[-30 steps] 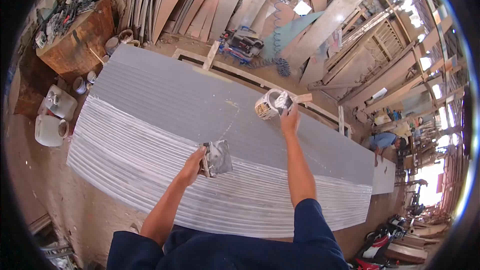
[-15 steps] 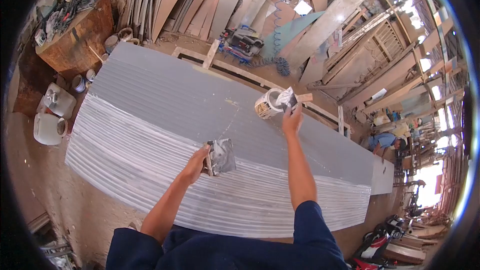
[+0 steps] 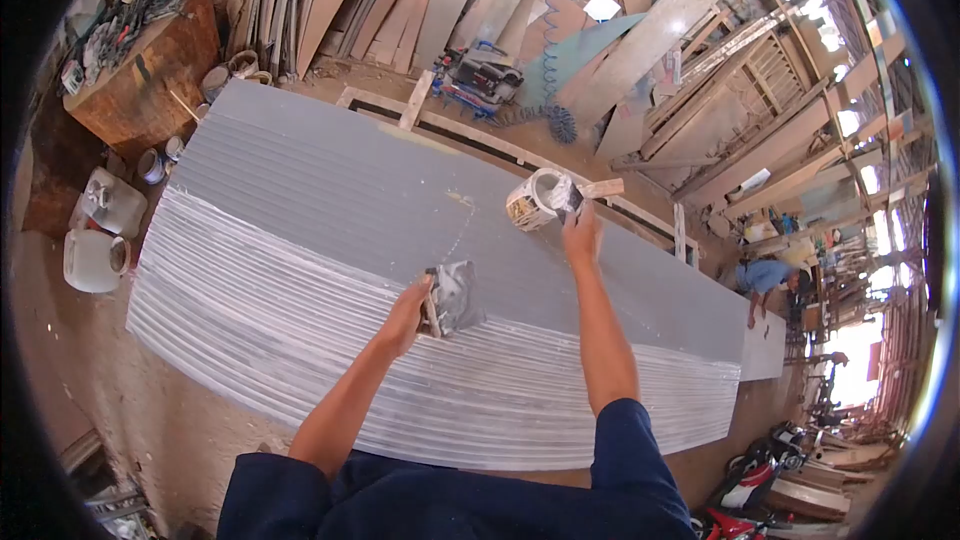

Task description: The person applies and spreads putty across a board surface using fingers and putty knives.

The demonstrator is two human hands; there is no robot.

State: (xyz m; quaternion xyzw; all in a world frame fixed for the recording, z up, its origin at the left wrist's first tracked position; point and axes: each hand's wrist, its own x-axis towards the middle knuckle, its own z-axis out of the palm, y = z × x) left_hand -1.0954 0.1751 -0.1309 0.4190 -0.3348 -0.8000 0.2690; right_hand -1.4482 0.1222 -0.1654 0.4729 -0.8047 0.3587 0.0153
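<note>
White tub [image 3: 521, 208] is on the far side of the grey ribbed panel [image 3: 330, 170], smeared scraper [image 3: 567, 196] by its mouth, pinched in the right grip [image 3: 583, 230]. Left grip [image 3: 406, 316] is pinching a grimy plate [image 3: 459, 298]. Boards [image 3: 455, 5] lean behind.

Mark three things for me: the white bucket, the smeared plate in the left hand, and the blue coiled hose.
White bucket [image 3: 525, 208]: head view, on its outer side wall.
Smeared plate [image 3: 459, 297]: head view, on its broad face.
Blue coiled hose [image 3: 563, 127]: head view, on its bunched coils.
</note>
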